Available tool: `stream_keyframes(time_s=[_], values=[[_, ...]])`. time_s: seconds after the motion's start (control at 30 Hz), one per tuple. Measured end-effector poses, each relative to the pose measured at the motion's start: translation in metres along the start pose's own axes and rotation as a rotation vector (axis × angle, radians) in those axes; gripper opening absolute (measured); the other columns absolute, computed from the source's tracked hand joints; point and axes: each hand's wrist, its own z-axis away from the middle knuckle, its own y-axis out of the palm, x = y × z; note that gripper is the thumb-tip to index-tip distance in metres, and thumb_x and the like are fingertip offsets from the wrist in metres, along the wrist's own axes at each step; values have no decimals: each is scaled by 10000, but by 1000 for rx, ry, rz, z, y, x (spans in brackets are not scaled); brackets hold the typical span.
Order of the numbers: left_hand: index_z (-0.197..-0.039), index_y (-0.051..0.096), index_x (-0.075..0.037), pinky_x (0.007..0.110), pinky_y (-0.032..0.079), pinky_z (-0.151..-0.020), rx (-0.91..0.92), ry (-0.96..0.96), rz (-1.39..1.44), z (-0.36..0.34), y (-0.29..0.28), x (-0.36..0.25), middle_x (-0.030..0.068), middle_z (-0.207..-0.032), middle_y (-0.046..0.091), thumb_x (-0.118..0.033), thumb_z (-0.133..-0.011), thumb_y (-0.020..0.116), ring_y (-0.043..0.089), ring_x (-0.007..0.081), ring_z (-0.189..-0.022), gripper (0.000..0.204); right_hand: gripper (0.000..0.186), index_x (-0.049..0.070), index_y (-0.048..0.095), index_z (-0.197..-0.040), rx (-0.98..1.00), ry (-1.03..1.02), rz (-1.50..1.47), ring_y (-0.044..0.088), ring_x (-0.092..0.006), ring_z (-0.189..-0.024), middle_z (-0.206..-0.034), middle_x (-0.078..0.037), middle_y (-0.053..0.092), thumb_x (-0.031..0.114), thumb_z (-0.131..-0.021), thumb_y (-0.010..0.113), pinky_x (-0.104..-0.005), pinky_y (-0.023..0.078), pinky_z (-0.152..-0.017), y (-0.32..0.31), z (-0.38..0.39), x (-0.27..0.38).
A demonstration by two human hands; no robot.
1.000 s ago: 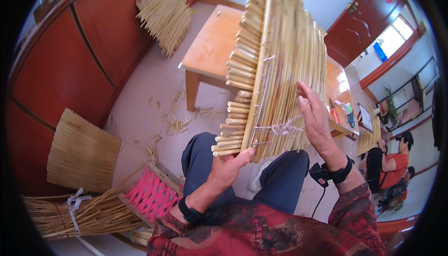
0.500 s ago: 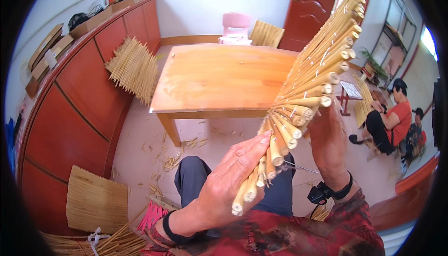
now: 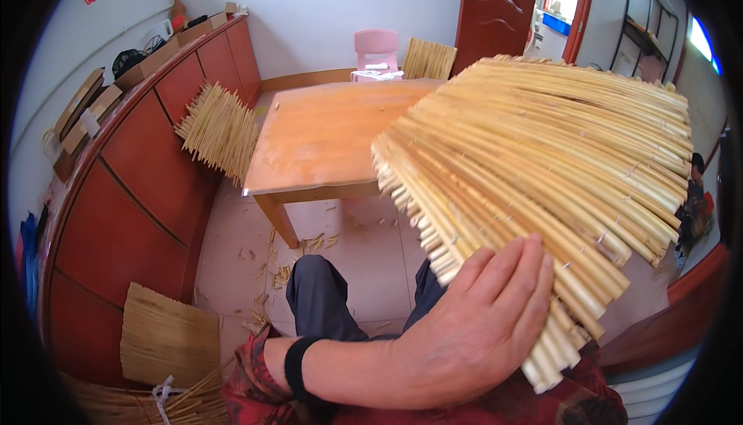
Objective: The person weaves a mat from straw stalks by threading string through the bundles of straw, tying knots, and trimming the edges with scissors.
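Note:
A reed mat (image 3: 534, 162), made of pale yellow stalks stitched side by side, is held up over my lap and fans out to the right. My left hand (image 3: 480, 317) grips its near edge, with the fingers lying together across the stalks. The thumb is out of sight. My right hand cannot be seen; the mat covers the area where it was. The mat overlaps the right part of the wooden table (image 3: 325, 135) in the picture.
Loose reed mats lean on the red cabinets (image 3: 139, 185) at left, one at upper left (image 3: 220, 131), another at lower left (image 3: 170, 336). Cut stalk bits (image 3: 282, 274) litter the floor. A pink chair (image 3: 377, 52) stands behind the table. A partly hidden person (image 3: 694, 208) is at far right.
The mat has turned from edge-on to showing its broad face and swung right. My left hand moved right with it. My right hand has gone out of sight behind it.

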Motion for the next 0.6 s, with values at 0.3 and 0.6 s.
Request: stream_keyframes(time_s=[0.3, 0.6], values=[[-1130, 463, 81, 416, 361, -915, 99, -238, -169, 71, 59, 59, 217, -1194, 471, -66, -726, 522, 467, 318, -1090, 434, 445, 58, 350, -1273, -94, 364, -164, 412, -198, -1151, -1245, -84, 429, 327, -921, 381, -357, 338, -974, -44, 12, -85], [-1190, 444, 11, 438, 286, -981, 241, -564, -176, 159, 85, 90, 173, -1247, 442, -13, -693, 514, 407, 306, -1183, 502, 444, 70, 358, -1269, -114, 674, -699, 417, -187, -1141, -1234, -76, 439, 331, -913, 409, -340, 344, -972, -74, 49, -241]])
